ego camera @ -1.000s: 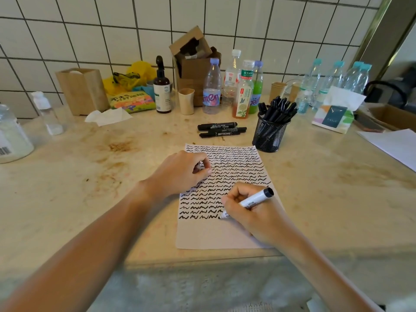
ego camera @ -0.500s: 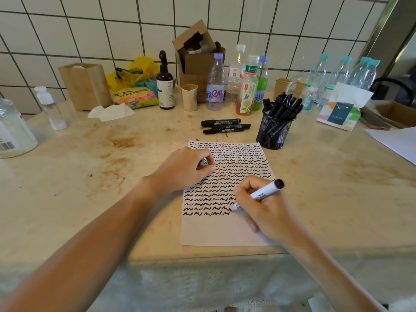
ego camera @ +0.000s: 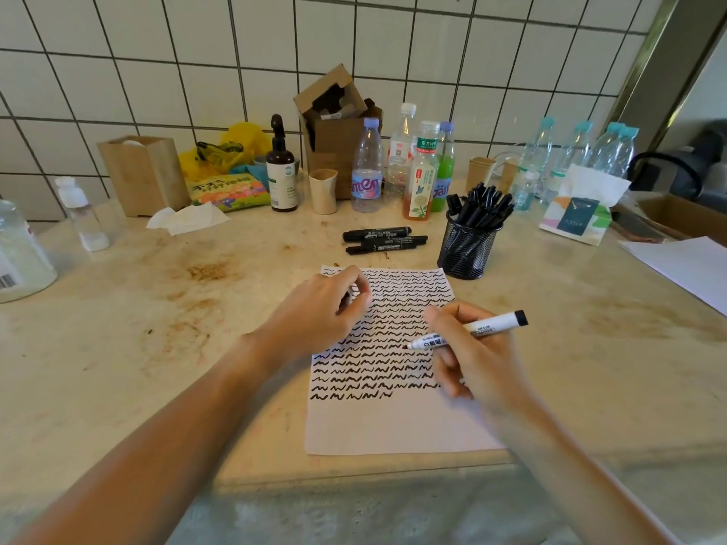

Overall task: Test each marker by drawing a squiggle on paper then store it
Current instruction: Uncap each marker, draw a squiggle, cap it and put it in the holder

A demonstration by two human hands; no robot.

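Far left on the table [ego camera: 118, 348] sits a clear jug [ego camera: 19, 261], then a small clear bottle [ego camera: 82, 218] and a wooden box [ego camera: 143, 175] against the tiled wall, with a crumpled tissue [ego camera: 189, 219] in front of it. A dark pump bottle [ego camera: 281, 171] and a small cup [ego camera: 323, 190] stand next along.

The left hand [ego camera: 314, 312] rests on the upper left part of the paper [ego camera: 393, 426], fingers loosely curled with the thumb near the fingertips; whether it pinches something small there, I cannot tell. The paper lies flat near the front edge, most of it covered in rows of black squiggles, the bottom strip bare.

Behind the paper two black markers [ego camera: 383, 239] lie side by side on the table. Drink bottles [ego camera: 397, 167] stand in a cluster at the wall.

The right hand [ego camera: 476, 359] grips a white marker [ego camera: 468, 332] like a pen, fingers curled round the barrel, the tip low over the squiggles at mid-sheet, the black end pointing up to the right.

Just beyond the paper's top right corner a black mesh cup [ego camera: 466, 249] holds a bunch of black markers. A tissue pack [ego camera: 578, 218] and more water bottles [ego camera: 582, 159] stand further right.
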